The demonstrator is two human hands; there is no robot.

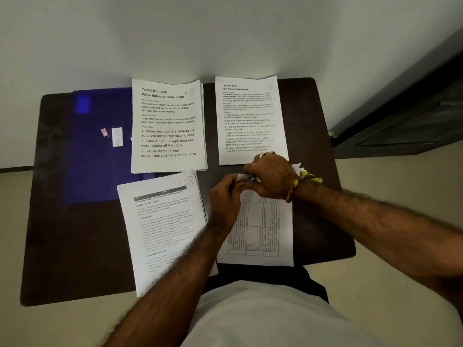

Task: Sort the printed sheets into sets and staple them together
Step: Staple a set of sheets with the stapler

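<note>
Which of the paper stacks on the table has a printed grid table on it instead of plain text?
The stack with the grid, nearest the person under both hands; the other three show paragraphs or numbered steps.

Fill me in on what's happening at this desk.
A person sits at a dark brown table, both hands gripping the top edge of a printed sheet with a table grid: left hand, right hand. Three white printed paper stacks lie sorted around it. A blue plastic folder sits left.

The dark brown worktop (pixel 323 116), with rounded corners, stands with its far edge against a plain pale wall (pixel 225 33), pale floor (pixel 388 186) lies on both sides of it, and a dark door (pixel 413 116) stands to its right.
</note>
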